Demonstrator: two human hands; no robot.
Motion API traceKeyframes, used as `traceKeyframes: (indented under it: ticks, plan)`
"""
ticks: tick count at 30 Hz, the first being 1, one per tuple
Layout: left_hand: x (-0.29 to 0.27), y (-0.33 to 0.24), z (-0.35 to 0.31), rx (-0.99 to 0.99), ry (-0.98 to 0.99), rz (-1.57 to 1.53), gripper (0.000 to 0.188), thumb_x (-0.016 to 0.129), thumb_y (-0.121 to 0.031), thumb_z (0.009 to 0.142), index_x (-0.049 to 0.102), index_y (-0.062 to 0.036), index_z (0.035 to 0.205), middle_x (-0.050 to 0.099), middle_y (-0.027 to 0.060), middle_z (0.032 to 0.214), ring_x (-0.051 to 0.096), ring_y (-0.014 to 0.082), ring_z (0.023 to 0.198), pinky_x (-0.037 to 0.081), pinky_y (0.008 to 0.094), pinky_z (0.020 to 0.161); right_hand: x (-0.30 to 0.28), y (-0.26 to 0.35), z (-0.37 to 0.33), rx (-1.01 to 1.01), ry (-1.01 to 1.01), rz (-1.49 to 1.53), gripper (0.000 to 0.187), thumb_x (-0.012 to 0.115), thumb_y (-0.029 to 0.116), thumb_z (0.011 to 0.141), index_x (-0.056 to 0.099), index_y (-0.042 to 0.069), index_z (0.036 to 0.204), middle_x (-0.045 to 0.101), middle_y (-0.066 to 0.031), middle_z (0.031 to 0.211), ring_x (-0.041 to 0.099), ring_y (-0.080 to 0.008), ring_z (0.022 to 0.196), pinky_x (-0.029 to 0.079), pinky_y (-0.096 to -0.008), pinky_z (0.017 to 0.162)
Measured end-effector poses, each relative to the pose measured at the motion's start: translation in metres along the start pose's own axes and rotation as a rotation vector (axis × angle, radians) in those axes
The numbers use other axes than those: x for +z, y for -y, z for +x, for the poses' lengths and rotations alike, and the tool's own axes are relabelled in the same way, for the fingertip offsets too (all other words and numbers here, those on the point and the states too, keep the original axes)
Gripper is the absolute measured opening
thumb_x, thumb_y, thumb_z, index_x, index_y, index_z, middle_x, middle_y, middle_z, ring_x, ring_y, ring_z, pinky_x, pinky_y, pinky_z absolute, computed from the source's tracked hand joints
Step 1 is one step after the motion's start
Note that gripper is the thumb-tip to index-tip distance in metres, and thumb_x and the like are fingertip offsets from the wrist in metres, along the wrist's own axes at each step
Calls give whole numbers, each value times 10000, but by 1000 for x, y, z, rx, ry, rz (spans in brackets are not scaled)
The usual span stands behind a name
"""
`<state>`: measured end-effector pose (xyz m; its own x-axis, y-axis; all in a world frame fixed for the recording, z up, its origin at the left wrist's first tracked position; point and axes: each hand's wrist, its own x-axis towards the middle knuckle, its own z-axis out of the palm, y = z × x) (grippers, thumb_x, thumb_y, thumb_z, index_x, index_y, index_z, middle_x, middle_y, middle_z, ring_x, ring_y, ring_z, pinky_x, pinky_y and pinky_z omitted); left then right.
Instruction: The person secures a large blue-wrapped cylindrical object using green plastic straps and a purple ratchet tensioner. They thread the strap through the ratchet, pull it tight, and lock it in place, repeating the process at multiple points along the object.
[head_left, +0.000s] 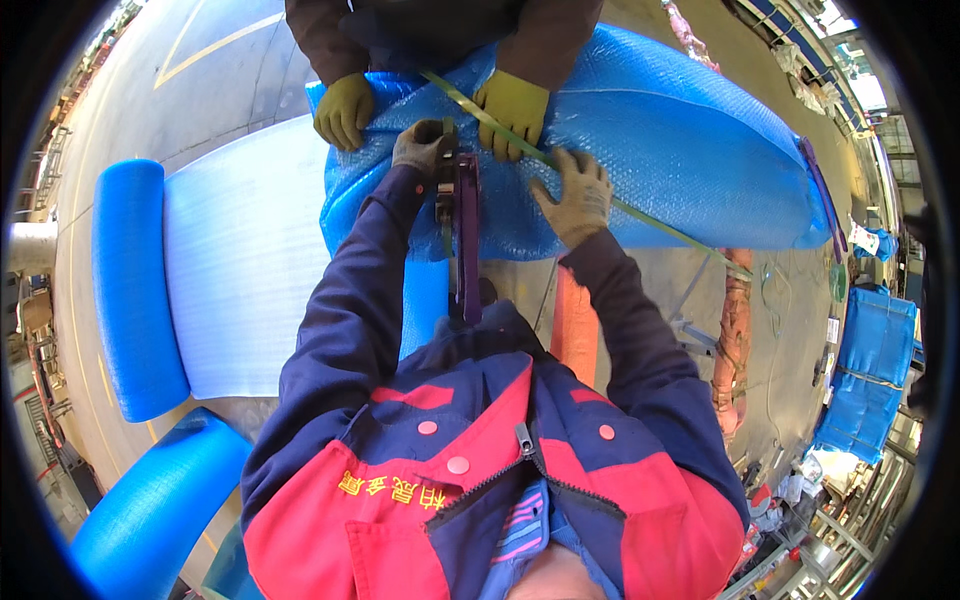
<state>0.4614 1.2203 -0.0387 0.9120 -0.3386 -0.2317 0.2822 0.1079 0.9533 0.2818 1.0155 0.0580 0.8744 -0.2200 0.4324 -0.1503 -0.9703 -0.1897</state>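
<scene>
My left hand (pixel 420 146), in a grey work glove, is closed around the upper end of a hand strapping tool (pixel 467 235) with a long purple handle. The tool stands against the near side of a large bundle in blue bubble wrap (pixel 655 140). A green strap (pixel 680 236) crosses the bundle slantwise, from upper left to lower right. Over this strap lies my right hand (pixel 582 200), also gloved, with its thumb spread away from the fingers. Part of the strap is hidden beneath it.
Opposite me, a co-worker's yellow-gloved hands (pixel 512 108) press on the bundle. At left are a blue roll (pixel 140 290) with pale sheeting (pixel 225 260) and another blue roll (pixel 165 510). An orange-wrapped post (pixel 733 345) stands at right; a blue-covered stack (pixel 868 375) lies beyond.
</scene>
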Motion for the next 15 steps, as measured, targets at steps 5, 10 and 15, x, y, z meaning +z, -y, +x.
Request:
traceKeyframes:
  ticks: [5, 10, 15]
  plan:
    - [2, -8, -6, -53, -56, 25, 271, 735, -137, 859, 671, -21, 1095, 689, 60, 915, 652, 160, 757, 572, 324, 667, -1, -15, 12, 70, 682, 350, 314, 592, 334, 948, 632, 89, 1139, 660, -100, 963, 649, -253, 834, 522, -394, 749]
    - [-4, -3, -3, -75, -79, 112, 305, 745, -176, 880, 684, 4, 1118, 716, 65, 1001, 672, 151, 851, 564, 288, 756, -47, 71, -46, 882, 962, 1520, 255, 493, 256, 1001, 632, 45, 1036, 645, -82, 756, 627, -160, 666, 518, -292, 603]
    - [-15, 4, 6, -84, -49, 184, 361, 777, -213, 869, 686, -8, 1151, 717, 80, 1016, 674, 156, 860, 563, 299, 778, -42, 138, -130, 970, 951, 1772, 251, 476, 221, 1024, 582, 26, 1142, 675, -108, 805, 671, -192, 731, 554, -328, 655]
